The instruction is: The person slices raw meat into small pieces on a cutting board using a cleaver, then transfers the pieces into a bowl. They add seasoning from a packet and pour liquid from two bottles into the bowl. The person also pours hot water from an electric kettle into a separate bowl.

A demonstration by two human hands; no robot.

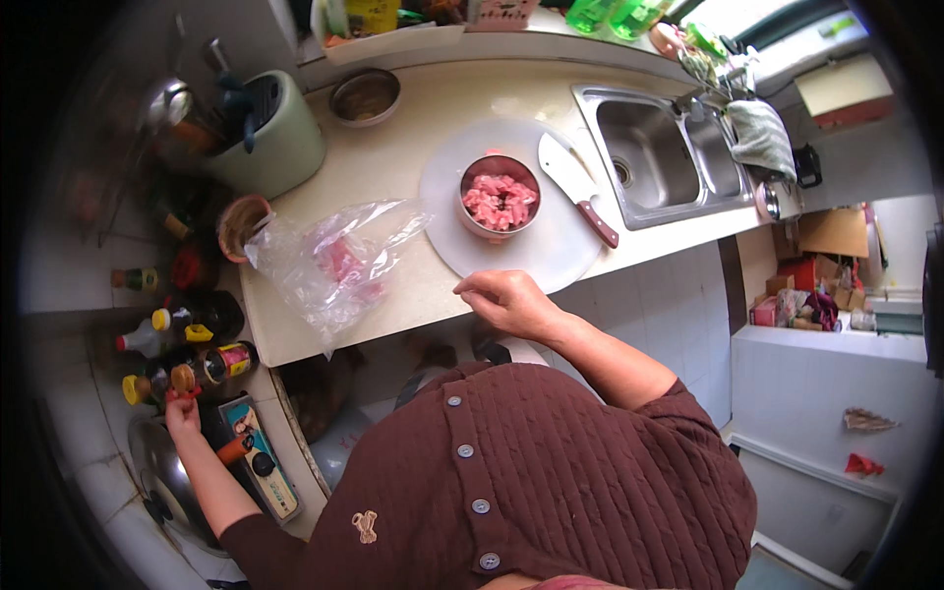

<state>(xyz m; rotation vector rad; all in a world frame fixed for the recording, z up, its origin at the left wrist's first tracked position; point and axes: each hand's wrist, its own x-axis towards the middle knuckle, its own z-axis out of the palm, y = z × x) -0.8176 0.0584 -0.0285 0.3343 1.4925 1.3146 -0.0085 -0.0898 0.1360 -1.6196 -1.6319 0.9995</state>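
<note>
My left hand (183, 414) reaches in among the bottles at the left, its fingers closed on a small red cap (183, 395); what the cap belongs to is mostly hidden. My right hand (509, 301) hovers by the front edge of the counter, fingers loosely bent, with nothing visible in it. Just beyond it, a metal bowl (537, 214) of cut raw meat (498, 200) stands on a round white cutting board (451, 254). A cleaver (566, 168) with a brown handle lies on the board's right side, handle towards me.
A clear plastic bag (339, 258) with pink meat lies left of the board. Behind are a metal bowl (365, 97) and a green knife holder (284, 147). At right is a double sink (649, 155). A lidded pan (173, 479) and gas stove (262, 461) flank my left forearm.
</note>
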